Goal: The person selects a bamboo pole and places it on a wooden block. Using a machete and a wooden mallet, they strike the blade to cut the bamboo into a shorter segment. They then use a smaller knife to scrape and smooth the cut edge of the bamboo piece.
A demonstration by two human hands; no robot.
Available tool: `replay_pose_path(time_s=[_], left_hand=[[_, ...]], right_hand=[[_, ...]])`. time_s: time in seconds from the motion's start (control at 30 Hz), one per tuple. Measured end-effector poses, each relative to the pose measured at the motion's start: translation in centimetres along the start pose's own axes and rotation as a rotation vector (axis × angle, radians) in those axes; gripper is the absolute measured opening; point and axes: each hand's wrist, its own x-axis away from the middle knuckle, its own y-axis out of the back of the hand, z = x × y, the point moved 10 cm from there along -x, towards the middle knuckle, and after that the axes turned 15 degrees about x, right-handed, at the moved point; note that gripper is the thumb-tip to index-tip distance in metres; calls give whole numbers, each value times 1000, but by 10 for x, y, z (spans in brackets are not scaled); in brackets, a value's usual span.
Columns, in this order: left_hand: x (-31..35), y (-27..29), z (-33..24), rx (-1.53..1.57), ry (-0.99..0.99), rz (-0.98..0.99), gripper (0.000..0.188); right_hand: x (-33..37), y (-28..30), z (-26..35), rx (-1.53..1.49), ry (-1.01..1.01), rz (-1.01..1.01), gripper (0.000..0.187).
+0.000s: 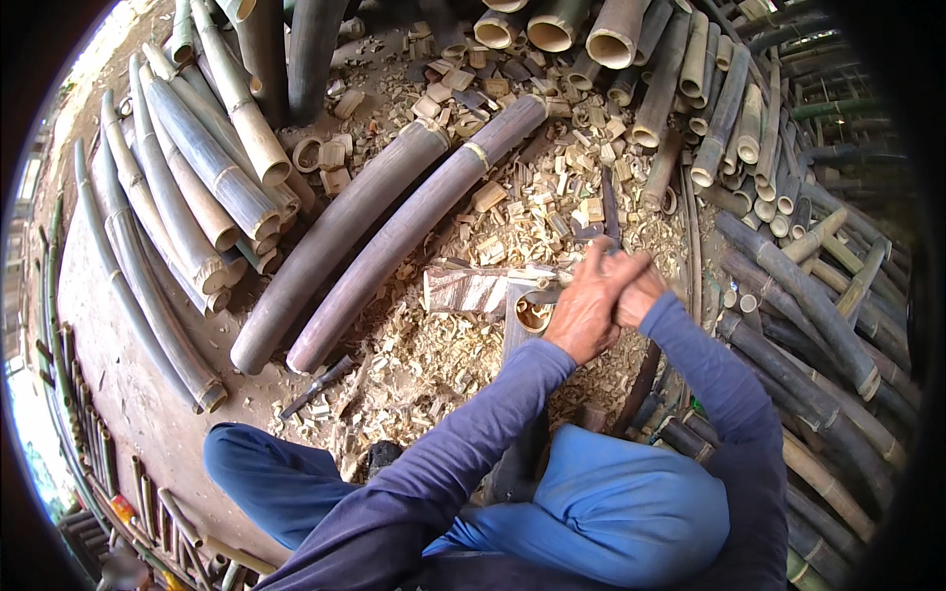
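Observation:
My left hand point(585, 313) and my right hand point(639, 283) are pressed together, with fingers closed and overlapping. What they grip is mostly hidden under the fingers. Just left of them lies the open end of a bamboo tube point(533, 315), whose hollow mouth shows pale inside. A thin pale strip point(532, 275) runs leftward from my hands, above a rough, bark-brown wooden block point(465, 292). Beyond my fingers a dark, narrow blade point(610, 209) points away from me; whether a hand holds it, I cannot tell.
Two thick bamboo poles point(340, 246) lie to the left on a ground strewn with shavings point(394, 379). A dark-bladed knife point(317, 386) rests near my knee. Stacked bamboo poles point(212, 207) stand at the left, with more cut bamboo point(734, 118) at the far right.

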Motion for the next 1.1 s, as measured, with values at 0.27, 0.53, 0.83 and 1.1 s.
replay_pose_path(time_s=[0.27, 0.53, 0.83, 1.1], left_hand=[[15, 43, 6, 76, -44, -394, 106], [22, -91, 32, -321, 203, 770, 80], [-11, 11, 3, 96, 17, 54, 77], [25, 70, -6, 107, -65, -531, 93]], right_hand=[[-31, 34, 18, 266, 27, -302, 17], [51, -59, 21, -1198, -523, 0, 24], [-9, 21, -5, -330, -56, 131, 30], [-45, 91, 41, 328, 180, -230, 23]])
